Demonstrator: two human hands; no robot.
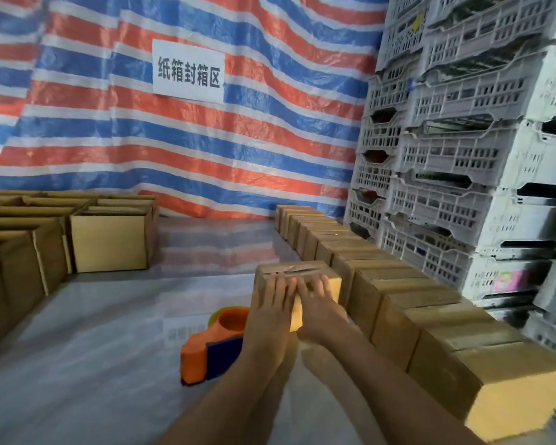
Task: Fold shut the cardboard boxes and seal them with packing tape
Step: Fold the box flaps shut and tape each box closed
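Hands: I log the left hand (272, 303) and right hand (318, 303) side by side, fingers straight and laid flat, palms pressing on the near side of one cardboard box (333, 284). Neither curls round anything; the fingertips reach over its top edge.

Item 1: that cardboard box, lower centre of the frame, flaps folded down, a seam running across its top just beyond the fingertips. I cannot tell whether the seam is taped.

Item 2: tape dispenser (212, 345), orange with a blue part, lying on the surface (93, 364) just left of the left forearm, untouched.

Item 3: row of closed boxes (398, 293), set edge to edge from centre right down to the lower right corner; the pressed box sits just beside it.

Item 4: open boxes (109, 242), flaps up, grouped at the left edge.

Backdrop: red, white and blue striped tarp (238, 139) carrying a white sign (188, 72) with printed characters; grey plastic crates (463, 155) stacked at the right.
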